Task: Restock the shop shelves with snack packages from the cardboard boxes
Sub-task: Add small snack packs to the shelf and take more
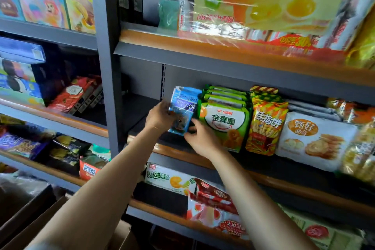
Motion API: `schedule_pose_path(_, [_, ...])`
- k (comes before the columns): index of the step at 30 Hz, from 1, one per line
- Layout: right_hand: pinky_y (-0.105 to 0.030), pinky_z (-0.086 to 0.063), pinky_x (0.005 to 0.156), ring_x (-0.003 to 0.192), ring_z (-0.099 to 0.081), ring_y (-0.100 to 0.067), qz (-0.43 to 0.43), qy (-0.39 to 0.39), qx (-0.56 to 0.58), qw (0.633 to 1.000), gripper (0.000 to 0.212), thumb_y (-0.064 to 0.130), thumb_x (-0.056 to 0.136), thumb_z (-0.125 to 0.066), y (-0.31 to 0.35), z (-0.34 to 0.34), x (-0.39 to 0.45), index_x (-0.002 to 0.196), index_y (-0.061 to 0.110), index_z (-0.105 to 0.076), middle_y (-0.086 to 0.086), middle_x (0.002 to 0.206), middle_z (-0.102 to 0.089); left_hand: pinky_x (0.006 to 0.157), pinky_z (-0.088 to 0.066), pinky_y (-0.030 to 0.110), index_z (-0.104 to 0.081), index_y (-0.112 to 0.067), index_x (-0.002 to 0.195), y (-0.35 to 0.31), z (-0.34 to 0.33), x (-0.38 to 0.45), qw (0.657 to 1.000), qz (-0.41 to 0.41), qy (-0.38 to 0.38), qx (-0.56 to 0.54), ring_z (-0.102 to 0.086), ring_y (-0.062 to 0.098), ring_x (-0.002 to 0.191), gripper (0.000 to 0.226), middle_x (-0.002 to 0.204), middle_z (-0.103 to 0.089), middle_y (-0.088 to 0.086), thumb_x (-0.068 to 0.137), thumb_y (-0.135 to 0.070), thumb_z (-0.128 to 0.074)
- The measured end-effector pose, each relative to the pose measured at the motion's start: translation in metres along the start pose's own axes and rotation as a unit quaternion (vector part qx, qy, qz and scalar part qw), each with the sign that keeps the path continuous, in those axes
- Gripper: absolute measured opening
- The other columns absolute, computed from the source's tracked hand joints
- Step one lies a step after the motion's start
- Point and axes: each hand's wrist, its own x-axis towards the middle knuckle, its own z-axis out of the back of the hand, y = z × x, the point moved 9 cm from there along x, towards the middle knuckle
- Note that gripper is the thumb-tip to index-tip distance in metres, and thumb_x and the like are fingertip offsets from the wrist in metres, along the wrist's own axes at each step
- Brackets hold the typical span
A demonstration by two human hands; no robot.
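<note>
The blue snack package (pixel 183 110) stands upright between the two hands at the left end of the middle shelf (pixel 203 155), just beside the row of green packs (pixel 224 122) to the right of the hands. The left hand (pixel 160 116) grasps its left edge and the right hand (pixel 197 135) seems to pinch its lower corner, though blur hides the fingertips. The placing step is under way; next it should be seated against the green row and let go, then another fetched from the cardboard box (pixel 67 227) below the hands.
</note>
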Motion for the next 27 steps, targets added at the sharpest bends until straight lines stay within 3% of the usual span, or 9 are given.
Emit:
schedule_pose_path(3, [-0.032, -0.050, 0.087, 0.111, -0.063, -0.023, 0.003, -0.007, -0.035, 0.999, 0.041, 0.025, 0.094, -0.060, -0.005, 0.002, 0.009, 0.134, 0.021, -0.055, -0.002, 0.122, -0.068, 0.090, -0.055, 0.036, -0.066, -0.026, 0.110, 0.006, -0.014, 0.014, 1.000, 0.017, 0.011, 0.007, -0.069, 0.021, 0.101, 0.037, 0.108, -0.073, -0.001, 0.078, -0.035, -0.082])
schedule_pose_path(5, [-0.037, -0.054, 0.081, 0.100, -0.067, -0.025, 0.055, -0.102, -0.109, 0.987, 0.035, 0.022, 0.093, -0.060, 0.006, 0.020, 0.009, 0.128, 0.020, -0.061, -0.004, 0.109, -0.072, 0.088, -0.053, 0.034, -0.063, -0.024, 0.108, 0.006, -0.020, 0.019, 1.000, 0.021, 0.013, -0.012, -0.067, 0.021, 0.099, 0.035, 0.107, -0.072, 0.000, 0.080, -0.032, -0.082])
schedule_pose_path(7, [-0.037, -0.055, 0.070, 0.090, -0.067, -0.029, 0.136, -0.248, -0.206, 0.937, 0.025, 0.016, 0.087, -0.065, 0.024, 0.045, -0.001, 0.112, 0.016, -0.068, -0.006, 0.099, -0.071, 0.085, -0.050, 0.031, -0.058, -0.026, 0.103, 0.006, -0.025, 0.023, 1.000, 0.020, 0.016, -0.014, -0.067, 0.023, 0.099, 0.031, 0.107, -0.072, 0.002, 0.081, -0.027, -0.081])
schedule_pose_path(9, [-0.042, -0.052, 0.080, 0.101, -0.061, -0.033, 0.183, -0.339, -0.302, 0.872, 0.035, 0.020, 0.079, -0.073, 0.035, 0.057, -0.008, 0.114, 0.014, -0.066, -0.011, 0.110, -0.065, 0.085, -0.053, 0.034, -0.056, -0.027, 0.103, 0.006, -0.028, 0.026, 1.000, 0.021, 0.015, -0.013, -0.067, 0.026, 0.100, 0.031, 0.108, -0.072, 0.004, 0.082, -0.023, -0.078])
schedule_pose_path(12, [-0.053, -0.026, 0.112, 0.138, -0.040, -0.038, 0.144, -0.276, -0.417, 0.854, 0.089, 0.052, 0.069, -0.080, 0.018, 0.053, 0.017, 0.144, 0.016, -0.048, -0.018, 0.146, -0.047, 0.088, -0.055, 0.037, -0.058, -0.024, 0.111, 0.004, -0.031, 0.032, 1.000, 0.016, 0.017, -0.005, -0.068, 0.028, 0.102, 0.033, 0.110, -0.072, 0.006, 0.083, -0.021, -0.076])
schedule_pose_path(15, [-0.052, -0.010, 0.118, 0.144, -0.034, -0.038, 0.099, -0.227, -0.455, 0.855, 0.112, 0.077, 0.063, -0.070, -0.001, 0.050, 0.034, 0.150, 0.014, -0.039, -0.022, 0.152, -0.041, 0.080, -0.050, 0.030, -0.058, -0.020, 0.117, -0.001, -0.034, 0.038, 1.000, 0.003, 0.026, 0.011, -0.068, 0.027, 0.102, 0.037, 0.113, -0.072, 0.005, 0.085, -0.021, -0.075])
schedule_pose_path(20, [-0.053, -0.017, 0.114, 0.141, -0.039, -0.039, 0.082, -0.220, -0.479, 0.846, 0.105, 0.085, 0.075, -0.027, 0.001, 0.049, 0.043, 0.148, 0.011, -0.041, -0.022, 0.150, -0.044, 0.081, -0.050, 0.030, -0.058, -0.019, 0.119, -0.006, -0.039, 0.046, 0.999, 0.000, 0.035, 0.014, -0.067, 0.026, 0.103, 0.036, 0.116, -0.070, 0.004, 0.087, -0.021, -0.074])
schedule_pose_path(24, [-0.052, -0.022, 0.112, 0.138, -0.041, -0.039, 0.107, -0.219, -0.505, 0.828, 0.093, 0.077, 0.080, -0.035, 0.006, 0.053, 0.051, 0.147, 0.012, -0.044, -0.021, 0.149, -0.045, 0.076, -0.046, 0.027, -0.056, -0.018, 0.117, -0.006, -0.041, 0.051, 0.999, -0.007, 0.044, -0.017, -0.063, 0.018, 0.091, 0.037, 0.109, -0.068, 0.000, 0.086, -0.021, -0.076])
schedule_pose_path(27, [-0.050, -0.028, 0.109, 0.133, -0.047, -0.040, 0.113, -0.221, -0.515, 0.820, 0.090, 0.075, 0.080, -0.041, 0.001, 0.053, 0.051, 0.144, 0.012, -0.046, -0.020, 0.145, -0.050, 0.080, -0.051, 0.030, -0.049, -0.020, 0.113, 0.000, -0.051, 0.052, 0.993, -0.011, 0.099, -0.063, -0.064, 0.017, 0.089, 0.048, 0.109, -0.070, 0.002, 0.080, -0.020, -0.084])
